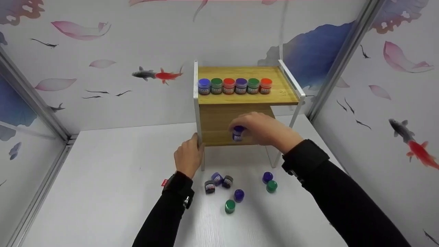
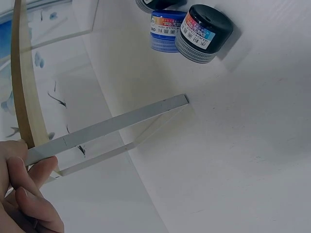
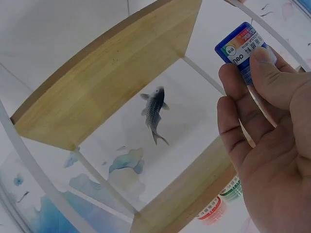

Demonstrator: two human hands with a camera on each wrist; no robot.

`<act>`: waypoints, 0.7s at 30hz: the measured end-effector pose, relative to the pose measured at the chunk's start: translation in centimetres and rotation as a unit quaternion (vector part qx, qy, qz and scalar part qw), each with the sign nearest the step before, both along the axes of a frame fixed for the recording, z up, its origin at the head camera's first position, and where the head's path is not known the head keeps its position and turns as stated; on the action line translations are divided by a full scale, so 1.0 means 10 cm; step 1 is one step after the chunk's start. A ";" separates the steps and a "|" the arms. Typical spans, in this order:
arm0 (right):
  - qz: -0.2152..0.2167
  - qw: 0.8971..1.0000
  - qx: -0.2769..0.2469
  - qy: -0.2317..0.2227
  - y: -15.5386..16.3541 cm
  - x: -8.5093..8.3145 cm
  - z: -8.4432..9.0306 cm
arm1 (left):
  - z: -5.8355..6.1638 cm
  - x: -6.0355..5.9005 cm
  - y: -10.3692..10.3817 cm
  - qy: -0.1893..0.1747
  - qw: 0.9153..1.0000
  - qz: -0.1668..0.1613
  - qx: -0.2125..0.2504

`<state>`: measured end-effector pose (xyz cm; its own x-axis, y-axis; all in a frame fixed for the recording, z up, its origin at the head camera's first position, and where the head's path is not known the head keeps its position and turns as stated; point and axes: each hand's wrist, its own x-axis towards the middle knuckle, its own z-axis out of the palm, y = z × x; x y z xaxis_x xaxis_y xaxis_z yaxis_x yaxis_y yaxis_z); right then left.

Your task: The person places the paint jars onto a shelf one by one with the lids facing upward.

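Six jars (image 1: 241, 86): top shelf (image 1: 283, 96), short of right rail (image 1: 291, 79)
Right hand (image 1: 259, 128): pinching blue jar (image 3: 239, 44), perhaps outside lower shelf (image 1: 216, 128)
Left hand (image 1: 188, 156): gripping frame (image 2: 107, 126)
Loose jars (image 1: 239, 195): on worktop (image 1: 120, 178)

Blue jar (image 3: 239, 47) partly hidden behind the right grip (image 3: 274, 119)

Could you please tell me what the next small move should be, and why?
I would probably have the right hand ease the pinched blue jar onto the lower shelf: it is held before that shelf's opening, the left hand grips the rack frame, and six jars line the upper shelf.
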<state>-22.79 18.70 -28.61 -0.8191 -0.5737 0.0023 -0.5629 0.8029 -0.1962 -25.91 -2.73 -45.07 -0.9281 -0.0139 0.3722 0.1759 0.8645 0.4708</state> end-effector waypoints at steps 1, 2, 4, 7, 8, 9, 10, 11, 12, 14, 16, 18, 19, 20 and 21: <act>0.000 1.000 0.000 0.002 0.00 0.00 0.03 | 0.00 0.00 0.00 -0.001 1.000 0.000 0.001; -0.002 1.000 0.000 0.002 0.01 0.00 0.07 | 0.00 0.00 0.00 -0.002 1.000 0.000 0.001; -0.008 1.000 0.001 -0.002 0.01 0.01 0.13 | 0.01 0.00 0.00 -0.005 1.000 0.001 0.000; -0.017 1.000 -0.001 -0.004 0.03 0.01 0.23 | 0.00 0.00 0.00 -0.002 1.000 -0.001 0.001; -0.020 1.000 -0.003 -0.003 0.03 0.01 0.26 | 0.00 0.00 0.00 0.000 1.000 0.000 0.001; -0.022 1.000 -0.005 -0.003 0.04 0.01 0.29 | 0.00 0.00 0.00 0.002 1.000 0.000 0.002; -0.023 1.000 -0.007 -0.003 0.05 0.01 0.32 | -0.01 0.00 0.00 0.004 1.000 0.001 0.002; -0.024 1.000 -0.009 -0.003 0.06 0.01 0.35 | -0.01 -0.01 0.00 0.004 1.000 0.002 0.003; -0.024 1.000 -0.008 -0.001 0.07 0.01 0.38 | -0.01 -0.01 0.00 0.002 1.000 0.002 0.002; -0.028 1.000 -0.009 -0.002 0.11 0.01 0.44 | -0.01 -0.01 0.00 -0.003 1.000 0.000 0.002; -0.039 0.999 -0.008 -0.005 0.16 0.01 0.49 | -0.01 -0.01 0.01 -0.008 1.000 -0.002 0.002; -0.053 0.999 -0.008 -0.006 0.21 0.01 0.55 | -0.01 -0.01 0.01 -0.009 1.000 -0.003 0.003; -0.058 0.998 -0.009 -0.004 0.24 0.01 0.57 | -0.01 -0.01 0.01 -0.007 1.000 -0.003 0.005; -0.061 0.998 -0.010 -0.003 0.27 0.00 0.59 | 0.00 -0.01 0.01 -0.005 1.000 -0.003 0.006; -0.064 0.998 -0.011 0.000 0.30 -0.01 0.62 | 0.00 -0.01 0.01 -0.004 1.000 -0.003 0.008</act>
<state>-22.85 21.71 -22.46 -0.8852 -0.4651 0.0142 -0.4570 0.8632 -0.2144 -25.98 -2.63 -45.07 -0.9310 -0.0142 0.3648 0.1775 0.8555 0.4864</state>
